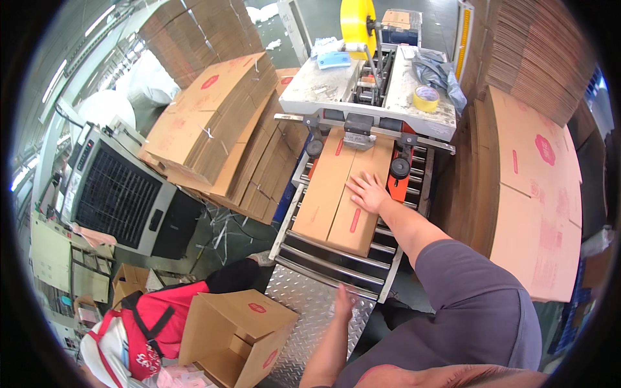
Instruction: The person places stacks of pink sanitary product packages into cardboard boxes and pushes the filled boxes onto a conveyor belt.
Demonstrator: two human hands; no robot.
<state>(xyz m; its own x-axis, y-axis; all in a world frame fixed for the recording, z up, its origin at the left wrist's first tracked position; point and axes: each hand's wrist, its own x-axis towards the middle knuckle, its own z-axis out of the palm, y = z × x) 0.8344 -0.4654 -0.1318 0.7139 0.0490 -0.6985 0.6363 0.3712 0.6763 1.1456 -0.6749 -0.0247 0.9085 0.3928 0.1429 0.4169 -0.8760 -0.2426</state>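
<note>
At the mouth of the taping machine [319, 89]: a closed brown carton [326, 200] lies on the roller conveyor, its far end at the machine's front edge, its near end toward the person.
Right hand [369, 193]: flat on the carton's top, near its right edge and short of the machine; the grip is spread wide and grasps nothing, only pressing.
Left hand [344, 302]: raised near the conveyor's close end, on the side away from the machine; it seems to hold nothing, but blur and the side-on view hide how far open the grip is.
Step in hand: judging by the pose, feeding the carton into the machine with its top flaps held down.
Next move: would likely call for a straight, level push, keeping the flaps together and fingers clear of the black wheel [400, 168] at the machine's front.
Carton: matte cardboard, a long shallow box, a lengthwise seam between its flaps, small red markings.
Conveyor [336, 262]: smooth, shiny metal rollers set crosswise before the machine.
Plate [294, 291]: silvery metal with a raised tread pattern, beyond the conveyor's near end from the machine.
Yellow roll [356, 26]: broad, glossy disc standing upright on top of the machine.
Flat cartons: ridged, layered stacks to the machine's left [207, 116] and right [537, 194].
</note>
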